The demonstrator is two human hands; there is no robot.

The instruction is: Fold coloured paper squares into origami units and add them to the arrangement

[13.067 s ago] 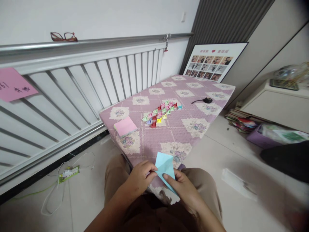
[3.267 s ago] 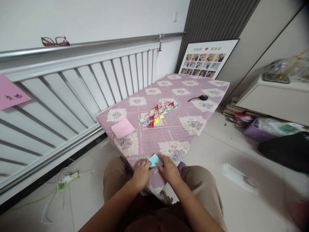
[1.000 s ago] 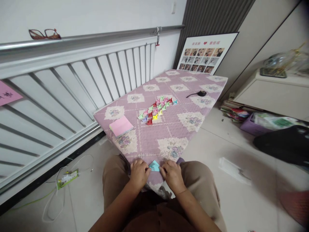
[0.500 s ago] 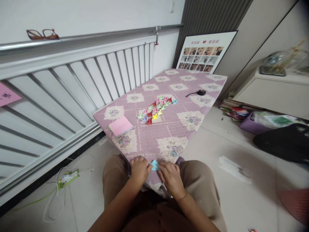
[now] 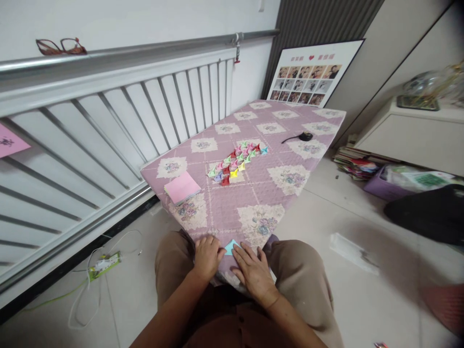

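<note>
A small light-blue piece of folded paper [image 5: 229, 247] lies on the near corner of the table, its upper point showing between my hands. My left hand [image 5: 208, 254] rests on the cloth at its left, fingers bent and thumb holding down the paper's left corner. Over the paper's right side, my right hand [image 5: 253, 271] lies with its fingers stretched out and slightly apart, fingertips pressing on the paper and covering part of it. Farther up the table, several small folded paper pieces [image 5: 234, 172] in red, green, pink, yellow and blue stand in slanting rows.
A stack of pink-topped paper squares [image 5: 181, 187] lies near the left edge of the flowered tablecloth [image 5: 224, 212]. A black object with a strap [image 5: 305, 137] is toward the far right. A white railing [image 5: 119, 140] borders the left side. A power strip [image 5: 104, 265] with cables lies on the floor.
My right hand has spread its fingers and laid them flatter over the blue paper's right side. My left hand stays at the left corner. The view has shifted slightly.
</note>
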